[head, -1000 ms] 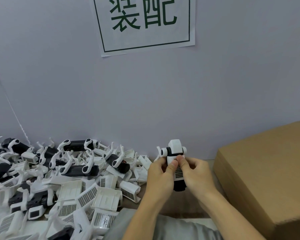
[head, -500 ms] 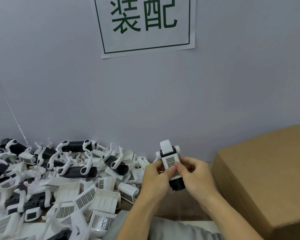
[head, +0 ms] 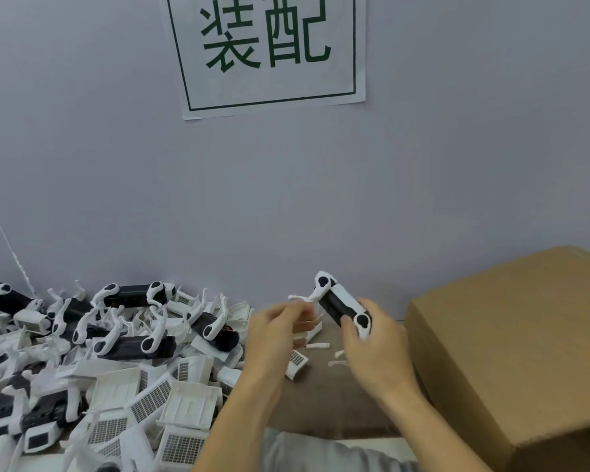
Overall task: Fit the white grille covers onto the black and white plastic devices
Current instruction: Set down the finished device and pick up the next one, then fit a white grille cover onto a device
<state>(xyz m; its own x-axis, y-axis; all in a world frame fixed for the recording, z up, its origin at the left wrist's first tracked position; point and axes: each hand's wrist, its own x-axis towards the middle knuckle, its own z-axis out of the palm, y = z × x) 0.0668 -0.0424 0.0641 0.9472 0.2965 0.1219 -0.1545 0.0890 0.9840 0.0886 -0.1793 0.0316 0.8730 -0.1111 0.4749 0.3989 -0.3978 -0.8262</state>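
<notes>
My right hand grips the lower end of a black and white device, which is held tilted above the brown table, its upper white end toward the wall. My left hand is just left of it, fingers curled, and its blurred fingertips meet a thin white arm that sticks out from the device's upper end. The device's grille side is turned out of sight. A loose white grille cover lies on the table below my hands. More covers and devices are heaped at the left.
A large cardboard box stands at the right, close to my right wrist. Small white plastic pieces lie between my hands. A paper sign hangs on the grey wall behind. The heap reaches the left and bottom edges of the frame.
The device has swung from upright, grille facing me, to a sideways tilt in my right hand. My left hand has drawn away to the left and off the grille.
</notes>
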